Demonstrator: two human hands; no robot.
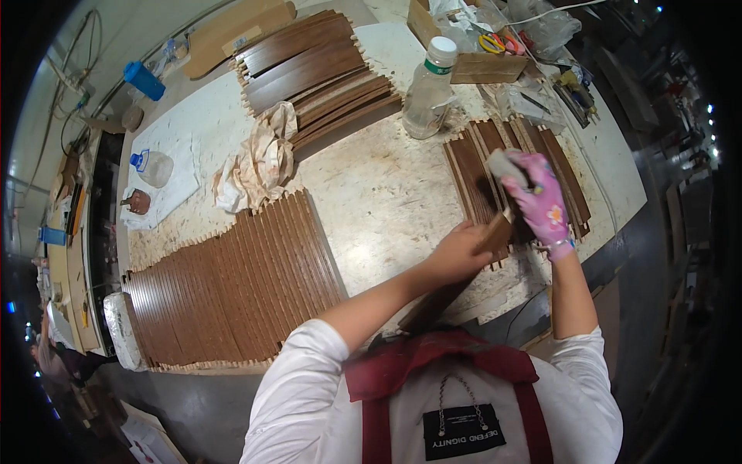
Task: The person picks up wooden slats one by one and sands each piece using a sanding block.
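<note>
My bare left hand is closed round a brown wooden plank, held at a slant with its lower end close to my apron. Just above and to the right, my right hand wears a pink flowered glove. Its fingers grip a pale grey block, whose exact kind I cannot make out. Below that hand lies a stack of brown planks with notched ends, partly hidden by my hands.
A wide row of planks fills the near left, beside a wrapped roll. Farther back are more stacked planks, crumpled paper, a clear plastic bottle and a cardboard box holding scissors. A blue bottle stands far left.
</note>
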